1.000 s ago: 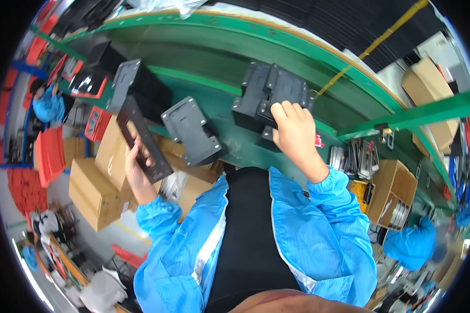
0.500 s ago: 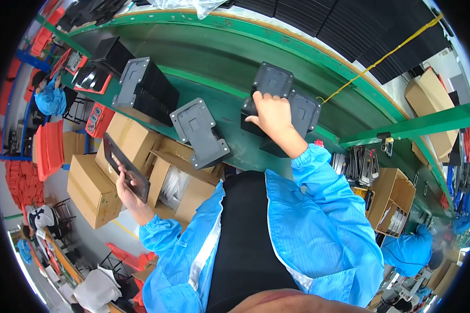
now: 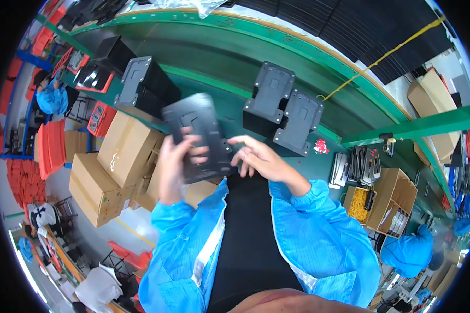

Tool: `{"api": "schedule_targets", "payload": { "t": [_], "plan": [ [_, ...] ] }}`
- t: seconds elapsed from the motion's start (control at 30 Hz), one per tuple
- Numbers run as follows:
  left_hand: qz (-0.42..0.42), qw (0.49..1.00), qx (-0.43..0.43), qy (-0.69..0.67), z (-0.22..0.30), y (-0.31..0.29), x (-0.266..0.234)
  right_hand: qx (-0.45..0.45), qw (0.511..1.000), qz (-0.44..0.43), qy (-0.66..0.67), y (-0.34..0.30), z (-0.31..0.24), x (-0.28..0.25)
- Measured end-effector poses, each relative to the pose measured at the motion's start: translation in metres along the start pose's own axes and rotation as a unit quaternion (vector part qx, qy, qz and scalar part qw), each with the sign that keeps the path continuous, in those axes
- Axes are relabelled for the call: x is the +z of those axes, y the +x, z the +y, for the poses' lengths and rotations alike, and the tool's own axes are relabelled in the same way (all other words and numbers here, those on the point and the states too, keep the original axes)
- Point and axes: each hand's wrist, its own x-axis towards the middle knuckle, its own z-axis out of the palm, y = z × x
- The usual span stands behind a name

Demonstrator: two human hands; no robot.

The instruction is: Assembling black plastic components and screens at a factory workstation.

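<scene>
A flat black moulded plate, smeared by motion, lies over the place of the middle plate stack on the green bench. My left hand grips its left side, with several fingers across the top face. At the plate's lower right edge is my right hand, fingers apart and partly bent, the index finger reaching to the edge. I see nothing held in it. Two stacks of similar black plates, one behind the other, stand right of the hands. Another tall stack stands on the left.
Small red parts lie right of the stacks. Cardboard boxes stand left of the bench. A wooden rack and a box of yellow pieces are at right. A green beam crosses there. Co-workers in blue are farther off.
My left hand has brought the plate from the left over the middle stack, turning its face up. My right hand has left the right-hand stacks and come down to the plate's edge.
</scene>
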Motion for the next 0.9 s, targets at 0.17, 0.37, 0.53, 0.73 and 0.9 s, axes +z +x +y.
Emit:
{"api": "schedule_targets", "payload": {
  "t": [0.17, 0.37, 0.53, 0.73, 0.9],
  "plan": [
    [-0.131, 0.989, 0.002, -0.063, -0.049, 0.004, 0.045, 0.124, 0.974, 0.08, 0.172, -0.031, 0.019, 0.008],
    [-0.133, 0.989, 0.043, 0.043, -0.027, -0.001, -0.02, 0.12, 0.971, 0.156, 0.135, -0.059, 0.031, -0.025],
    [-0.157, 0.984, 0.005, 0.085, -0.028, -0.017, -0.001, 0.059, 0.963, 0.206, 0.166, -0.038, 0.017, -0.007],
    [-0.147, 0.978, 0.091, 0.117, 0.001, -0.018, 0.046, -0.028, 0.977, 0.159, 0.136, -0.021, -0.016, 0.007],
    [-0.027, 0.914, 0.331, 0.232, 0.135, 0.043, 0.056, -0.039, 0.985, 0.124, 0.115, -0.052, -0.005, -0.036]
  ]
}}
